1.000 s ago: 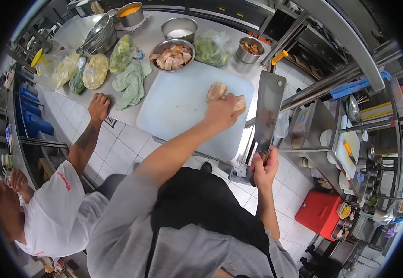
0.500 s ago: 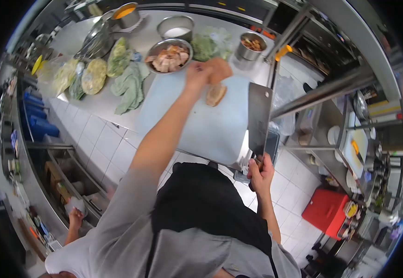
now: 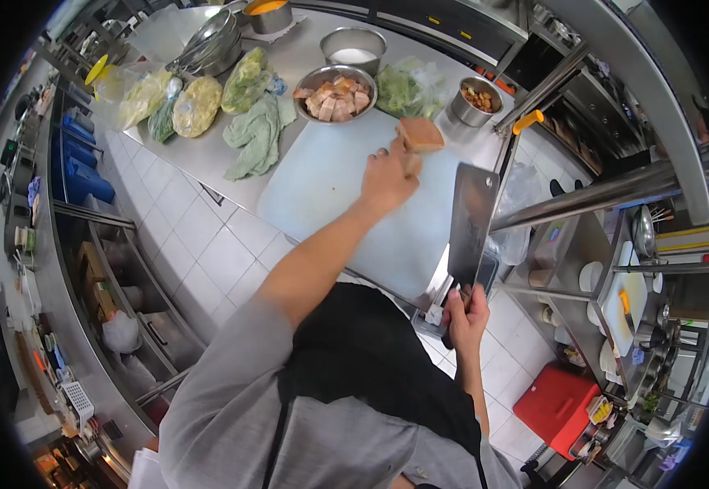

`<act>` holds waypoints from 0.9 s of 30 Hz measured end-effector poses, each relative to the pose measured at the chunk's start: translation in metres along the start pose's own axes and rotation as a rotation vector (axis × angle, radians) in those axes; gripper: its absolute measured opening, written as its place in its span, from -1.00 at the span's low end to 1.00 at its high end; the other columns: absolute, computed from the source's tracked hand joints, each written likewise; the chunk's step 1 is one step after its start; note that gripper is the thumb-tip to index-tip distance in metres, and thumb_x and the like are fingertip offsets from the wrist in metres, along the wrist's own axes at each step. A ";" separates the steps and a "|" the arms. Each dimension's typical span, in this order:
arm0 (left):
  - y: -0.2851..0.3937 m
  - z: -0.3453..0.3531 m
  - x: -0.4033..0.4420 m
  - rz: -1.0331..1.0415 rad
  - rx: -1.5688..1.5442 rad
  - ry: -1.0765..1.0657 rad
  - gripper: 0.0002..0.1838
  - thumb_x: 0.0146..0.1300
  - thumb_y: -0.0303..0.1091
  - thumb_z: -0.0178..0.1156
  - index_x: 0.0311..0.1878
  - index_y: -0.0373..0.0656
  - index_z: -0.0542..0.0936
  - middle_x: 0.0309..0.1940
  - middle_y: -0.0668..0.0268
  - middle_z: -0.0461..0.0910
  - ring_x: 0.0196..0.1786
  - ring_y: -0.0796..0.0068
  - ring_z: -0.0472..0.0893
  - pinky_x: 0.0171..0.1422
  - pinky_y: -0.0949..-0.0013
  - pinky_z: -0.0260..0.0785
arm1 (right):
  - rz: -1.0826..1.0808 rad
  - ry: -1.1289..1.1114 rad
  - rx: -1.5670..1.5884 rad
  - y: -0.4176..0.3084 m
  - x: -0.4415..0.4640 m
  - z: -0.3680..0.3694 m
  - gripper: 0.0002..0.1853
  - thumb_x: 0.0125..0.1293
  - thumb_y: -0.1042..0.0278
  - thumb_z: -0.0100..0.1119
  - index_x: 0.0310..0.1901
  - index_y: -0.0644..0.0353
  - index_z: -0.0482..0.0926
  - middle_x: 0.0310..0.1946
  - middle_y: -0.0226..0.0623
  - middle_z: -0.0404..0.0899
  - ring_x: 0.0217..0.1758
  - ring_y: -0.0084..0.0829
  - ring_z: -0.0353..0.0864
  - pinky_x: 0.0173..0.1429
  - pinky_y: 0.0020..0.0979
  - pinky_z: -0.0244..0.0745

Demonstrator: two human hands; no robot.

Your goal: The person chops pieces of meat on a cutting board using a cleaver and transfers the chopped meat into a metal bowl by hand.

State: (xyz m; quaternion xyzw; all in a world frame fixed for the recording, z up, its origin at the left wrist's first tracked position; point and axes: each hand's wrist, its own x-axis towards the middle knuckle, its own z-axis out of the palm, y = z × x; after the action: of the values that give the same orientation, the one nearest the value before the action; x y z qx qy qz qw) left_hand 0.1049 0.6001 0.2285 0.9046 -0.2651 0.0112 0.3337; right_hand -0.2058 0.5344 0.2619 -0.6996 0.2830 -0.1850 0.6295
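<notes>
My left hand (image 3: 390,178) is over the upper right of the pale blue cutting board (image 3: 330,191), its fingers closed on a pale piece of meat (image 3: 411,165). Just beyond the fingertips, a browned slab of meat (image 3: 421,134) rests near the board's far edge. In my right hand (image 3: 466,314) is the handle of a large cleaver (image 3: 473,220), whose wide blade stands at the board's right edge. At the board's far side sits a steel bowl of cut meat chunks (image 3: 336,99).
Behind the board are a steel pot of white contents (image 3: 354,50), bagged greens (image 3: 411,88) and a small pot of browned pieces (image 3: 477,102). A green cloth (image 3: 261,134) and bagged vegetables (image 3: 197,107) lie left. A metal rail (image 3: 607,196) crosses at right.
My left hand has come back from near the bowl to the pale piece. The browned slab it held now lies on the board. The co-worker at left has mostly gone from view.
</notes>
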 end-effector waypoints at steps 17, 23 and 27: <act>-0.120 -0.123 -0.077 -0.092 -0.713 -0.466 -0.48 0.22 -0.31 0.49 0.22 -0.26 0.61 -0.05 0.29 0.70 -0.03 0.50 0.64 0.17 0.36 0.49 | 0.178 -0.321 -0.230 -0.040 0.044 0.063 -0.74 0.46 0.39 0.14 0.04 0.34 0.39 -0.50 -0.19 0.62 -0.57 -0.44 0.60 -0.49 -0.35 0.48; -0.104 -0.111 -0.108 -0.323 -0.579 -0.072 -0.57 0.18 -0.27 0.54 0.02 -0.26 0.62 -0.16 0.33 0.64 -0.12 0.53 0.61 0.06 0.43 0.50 | -0.043 -0.382 -0.499 -0.014 0.047 0.084 -0.76 0.46 0.39 0.09 0.02 0.34 0.37 -0.52 0.05 0.57 -0.45 0.01 0.57 -0.35 -0.08 0.47; -0.103 -0.100 -0.117 -0.281 -0.713 0.022 -0.65 0.20 -0.33 0.52 -0.04 -0.25 0.63 -0.21 0.37 0.59 -0.14 0.56 0.58 0.07 0.43 0.50 | -0.127 -0.422 -0.696 -0.059 0.041 0.098 -0.77 0.49 0.40 0.03 0.04 0.35 0.35 -0.52 0.23 0.60 -0.37 0.32 0.63 -0.25 0.16 0.49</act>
State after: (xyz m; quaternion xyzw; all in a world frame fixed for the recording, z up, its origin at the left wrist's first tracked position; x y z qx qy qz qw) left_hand 0.0703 0.7813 0.2216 0.7592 -0.1224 -0.1180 0.6283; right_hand -0.1044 0.5872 0.3023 -0.9095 0.1497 0.0306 0.3867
